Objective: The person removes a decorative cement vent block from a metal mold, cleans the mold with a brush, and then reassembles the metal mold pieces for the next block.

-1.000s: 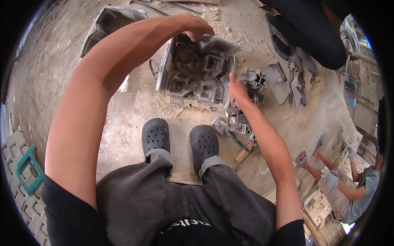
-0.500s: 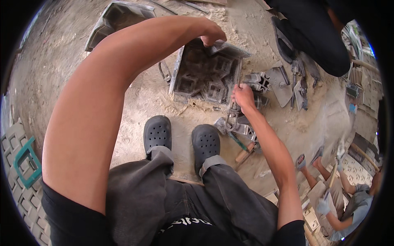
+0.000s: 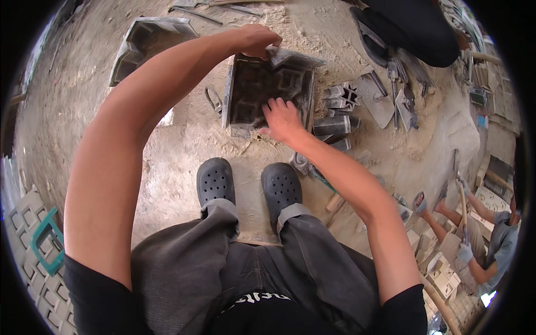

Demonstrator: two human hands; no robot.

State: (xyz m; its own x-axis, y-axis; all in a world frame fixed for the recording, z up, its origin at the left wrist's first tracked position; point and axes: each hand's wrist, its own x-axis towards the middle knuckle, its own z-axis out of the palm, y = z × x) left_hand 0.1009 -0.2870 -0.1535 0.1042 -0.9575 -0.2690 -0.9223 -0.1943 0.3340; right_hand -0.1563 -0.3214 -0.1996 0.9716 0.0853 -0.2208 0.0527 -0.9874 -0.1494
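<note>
Apparently the dark mould (image 3: pixel 227 92) stands partly walled and unfilled, my left hand (image 3: pixel 258 41) gripping its far wall (image 3: pixel 298 58), my right hand (image 3: pixel 283 119) open inside, grasping nothing.

Mould (image 3: pixel 251 84) lies on ground (image 3: pixel 176 184), ahead of clogs (image 3: pixel 215 183). Left hand (image 3: pixel 260 41) at its far edge; right hand (image 3: pixel 283 119) over its near side. Another mould (image 3: pixel 148 44) sits farther left. Metal pieces (image 3: pixel 333 125) just right, trowel (image 3: pixel 376 105) beyond those. Far left: frame (image 3: pixel 37 241) on blocks (image 3: pixel 28 216).
</note>
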